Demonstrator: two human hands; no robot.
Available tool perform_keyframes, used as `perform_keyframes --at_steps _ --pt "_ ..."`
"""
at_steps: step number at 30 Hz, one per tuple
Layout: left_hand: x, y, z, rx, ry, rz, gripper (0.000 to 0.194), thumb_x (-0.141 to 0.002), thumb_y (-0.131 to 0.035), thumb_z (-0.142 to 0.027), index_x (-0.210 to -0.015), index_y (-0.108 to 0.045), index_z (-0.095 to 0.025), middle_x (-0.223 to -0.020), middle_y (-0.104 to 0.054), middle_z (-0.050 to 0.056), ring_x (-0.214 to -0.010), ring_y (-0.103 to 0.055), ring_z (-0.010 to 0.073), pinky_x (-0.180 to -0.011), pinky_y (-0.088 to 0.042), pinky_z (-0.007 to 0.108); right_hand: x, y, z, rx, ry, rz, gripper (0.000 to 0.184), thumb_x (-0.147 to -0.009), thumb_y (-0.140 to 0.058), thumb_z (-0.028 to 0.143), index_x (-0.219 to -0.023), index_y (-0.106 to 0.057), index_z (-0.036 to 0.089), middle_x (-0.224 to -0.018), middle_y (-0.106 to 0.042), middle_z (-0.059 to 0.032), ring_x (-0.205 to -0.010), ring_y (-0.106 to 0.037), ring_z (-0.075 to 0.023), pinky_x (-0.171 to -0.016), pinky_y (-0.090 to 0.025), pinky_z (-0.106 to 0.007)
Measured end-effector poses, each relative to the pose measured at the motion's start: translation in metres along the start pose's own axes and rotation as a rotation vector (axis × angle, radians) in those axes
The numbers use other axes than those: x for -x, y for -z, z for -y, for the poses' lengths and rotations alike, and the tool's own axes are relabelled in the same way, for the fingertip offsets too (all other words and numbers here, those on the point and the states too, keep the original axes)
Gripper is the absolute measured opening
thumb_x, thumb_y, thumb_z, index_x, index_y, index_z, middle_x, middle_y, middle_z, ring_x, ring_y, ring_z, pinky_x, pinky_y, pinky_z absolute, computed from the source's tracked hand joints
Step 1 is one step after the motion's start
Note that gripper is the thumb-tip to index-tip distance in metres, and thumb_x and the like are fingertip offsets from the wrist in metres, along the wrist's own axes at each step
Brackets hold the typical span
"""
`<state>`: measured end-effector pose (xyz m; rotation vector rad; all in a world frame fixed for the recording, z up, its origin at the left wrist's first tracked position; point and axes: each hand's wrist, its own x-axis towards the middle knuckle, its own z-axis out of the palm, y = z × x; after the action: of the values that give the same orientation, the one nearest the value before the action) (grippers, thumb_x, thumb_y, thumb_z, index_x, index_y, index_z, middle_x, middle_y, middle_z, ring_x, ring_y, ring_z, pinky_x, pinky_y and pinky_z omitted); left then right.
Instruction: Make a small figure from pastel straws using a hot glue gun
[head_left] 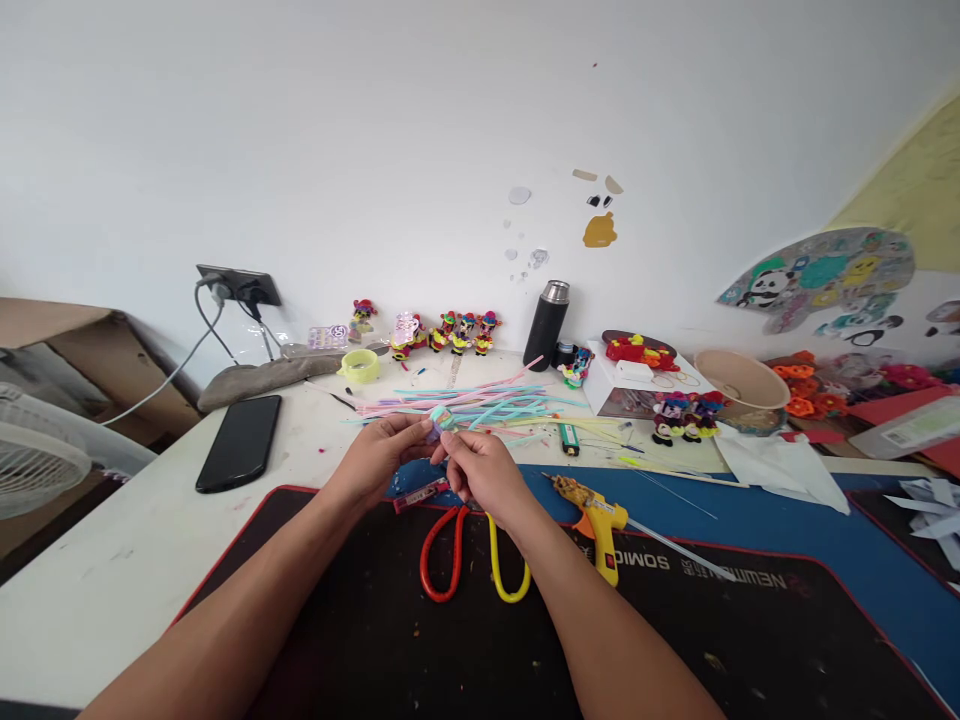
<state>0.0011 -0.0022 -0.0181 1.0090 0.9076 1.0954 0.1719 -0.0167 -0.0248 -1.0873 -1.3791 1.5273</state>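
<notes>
Between the fingertips of both hands is a small pastel piece of bent fuzzy pipe cleaner [441, 418], teal and purple. My left hand [381, 455] pinches it from the left. My right hand [484, 475] pinches its right side, and the fingers hide part of it. Just behind the hands lies a loose pile of pink, teal and purple pipe cleaners [510, 405]. Below them on the mat rests a cutting tool with a red handle [424, 572] and a yellow handle [511, 597]; its blades are mostly covered. A yellow glue gun [602, 525] lies right of my right hand.
A black mat [360, 620] covers the front of the table. Phone [238, 445] and tape roll [359, 366] are on the left. Small pipe-cleaner figures [465, 333], a black flask [546, 325] and a white box [622, 385] stand along the wall. A green lighter [569, 439] lies near the pile.
</notes>
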Motion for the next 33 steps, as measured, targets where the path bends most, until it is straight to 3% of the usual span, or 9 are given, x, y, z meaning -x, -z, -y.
perform_keyframes --at_steps 8,33 --pt "0.0009 -0.0016 0.0004 0.064 0.016 -0.073 0.038 -0.064 -0.095 -0.044 -0.082 -0.078 -0.014 -0.076 -0.076 0.005 -0.069 -0.068 0.0164 -0.075 -0.055 0.029 0.0002 -0.002 -0.0007 0.001 -0.005 0.0 0.044 -0.097 -0.058 0.055 -0.077 -0.067 0.017 -0.046 -0.055 0.005 -0.034 -0.043 -0.0079 -0.041 -0.031 -0.022" --pt "0.0036 -0.003 -0.0007 0.085 -0.009 -0.039 0.03 -0.072 -0.089 -0.04 -0.077 -0.074 -0.015 -0.071 -0.069 0.004 -0.064 -0.062 0.0156 -0.064 -0.052 0.028 0.0024 0.001 0.006 0.008 -0.049 -0.005 0.048 -0.092 -0.064 0.061 -0.072 -0.067 0.018 -0.044 -0.052 0.0049 -0.036 -0.043 -0.0084 -0.042 -0.032 -0.023"
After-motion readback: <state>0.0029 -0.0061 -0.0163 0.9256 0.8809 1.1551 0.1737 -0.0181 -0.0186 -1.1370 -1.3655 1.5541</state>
